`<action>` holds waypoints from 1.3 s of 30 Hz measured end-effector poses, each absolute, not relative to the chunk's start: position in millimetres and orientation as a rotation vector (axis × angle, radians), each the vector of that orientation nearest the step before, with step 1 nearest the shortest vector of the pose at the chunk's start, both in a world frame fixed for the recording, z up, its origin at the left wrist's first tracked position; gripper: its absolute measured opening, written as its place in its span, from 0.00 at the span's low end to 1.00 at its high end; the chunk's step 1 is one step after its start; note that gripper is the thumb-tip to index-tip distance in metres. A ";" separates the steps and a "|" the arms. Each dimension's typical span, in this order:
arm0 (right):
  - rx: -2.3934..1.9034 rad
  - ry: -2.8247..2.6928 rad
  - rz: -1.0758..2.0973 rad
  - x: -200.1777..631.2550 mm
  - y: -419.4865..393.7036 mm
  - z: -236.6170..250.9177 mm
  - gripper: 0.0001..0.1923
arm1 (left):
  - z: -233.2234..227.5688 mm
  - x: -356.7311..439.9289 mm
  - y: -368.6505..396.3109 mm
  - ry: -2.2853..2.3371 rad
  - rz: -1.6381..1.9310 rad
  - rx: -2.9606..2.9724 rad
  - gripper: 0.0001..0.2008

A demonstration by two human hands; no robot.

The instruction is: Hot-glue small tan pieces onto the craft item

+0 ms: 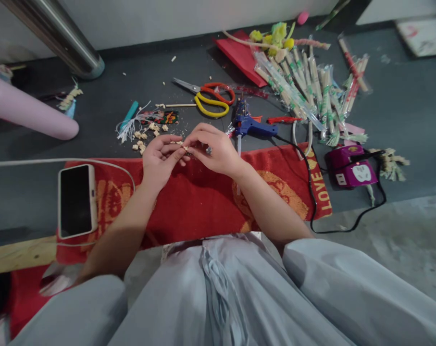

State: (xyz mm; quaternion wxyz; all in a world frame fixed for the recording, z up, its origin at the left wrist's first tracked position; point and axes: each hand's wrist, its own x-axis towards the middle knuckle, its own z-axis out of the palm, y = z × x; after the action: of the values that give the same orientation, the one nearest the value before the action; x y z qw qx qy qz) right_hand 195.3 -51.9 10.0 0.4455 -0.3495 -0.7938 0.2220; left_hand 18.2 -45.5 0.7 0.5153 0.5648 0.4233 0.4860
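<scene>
My left hand (162, 161) and my right hand (218, 150) meet above the far edge of a red towel (192, 202). Between their fingertips is a small pale wooden-looking piece (185, 149), pinched from both sides and partly hidden by the fingers. Several similar small pale pieces (140, 145) lie just beyond my left hand. A bundle of white threads (129, 126) and a patterned dark strip (170, 117) rest behind them. A blue glue gun (255, 128) with a clear glue stick lies beyond my right hand.
Scissors (212, 102) with red and yellow handles lie beyond the hands. Wrapped pale sticks (307, 84) are heaped at the back right. A purple power socket (351, 166) with a black cord sits at right, a phone (77, 201) at left. A pink cylinder (30, 105) juts in from the left.
</scene>
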 end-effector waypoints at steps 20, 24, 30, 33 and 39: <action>-0.915 -2.024 0.507 195.3 -52.4 9.8 0.12 | 0.1 19.0 -45.1 0.984 1.135 1.278 0.23; -0.911 -2.013 0.467 195.4 -53.1 10.1 0.12 | -1.0 17.8 -44.2 0.993 1.088 1.271 0.19; -0.901 -2.026 0.382 195.5 -52.8 7.4 0.11 | -1.9 18.8 -43.6 1.007 1.011 1.207 0.15; -0.874 -2.027 0.366 194.8 -52.6 5.3 0.10 | 0.4 19.9 -44.6 1.000 1.018 1.182 0.16; -0.896 -2.042 0.379 194.0 -52.8 3.9 0.09 | 3.0 20.1 -45.5 1.023 1.001 1.160 0.13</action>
State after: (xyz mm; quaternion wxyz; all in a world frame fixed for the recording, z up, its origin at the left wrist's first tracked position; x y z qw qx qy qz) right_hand 194.0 -52.8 3.9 0.4259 -0.3583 -0.8169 0.1516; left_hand 20.1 -45.5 3.0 0.6049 0.5014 0.4422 0.4326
